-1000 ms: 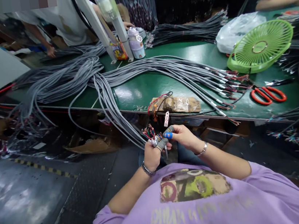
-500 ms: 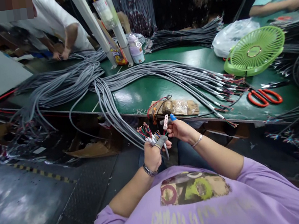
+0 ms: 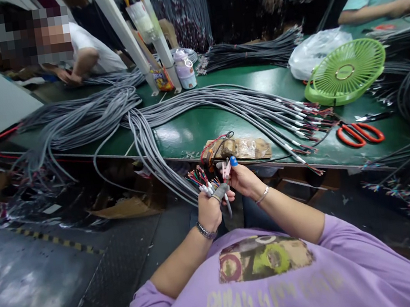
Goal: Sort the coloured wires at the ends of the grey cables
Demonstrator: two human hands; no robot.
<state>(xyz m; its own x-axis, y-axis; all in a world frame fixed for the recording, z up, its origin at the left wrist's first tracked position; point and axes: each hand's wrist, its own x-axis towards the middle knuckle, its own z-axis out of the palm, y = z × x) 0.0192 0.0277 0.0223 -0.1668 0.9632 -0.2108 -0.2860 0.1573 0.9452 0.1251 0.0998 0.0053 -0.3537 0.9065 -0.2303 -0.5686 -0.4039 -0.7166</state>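
My left hand is closed around the stripped ends of several grey cables. Thin coloured wires fan out above its fist, with white sleeves at their bases. A grey cover wraps its thumb. Close beside it, my right hand pinches a small pale-pink tool that looks like a clip, held against the wire ends. A blue cap covers one fingertip of that hand. The exact contact between tool and wires is too small to make out.
On the green table lie more grey cables, a taped cardboard piece, orange-handled scissors and a green fan. A bottle stands by a post. Two other people work across the table.
The pink tool has turned in my right hand and now shows two spread arms. My left hand keeps its hold on the cables. The person at upper left has leaned into view.
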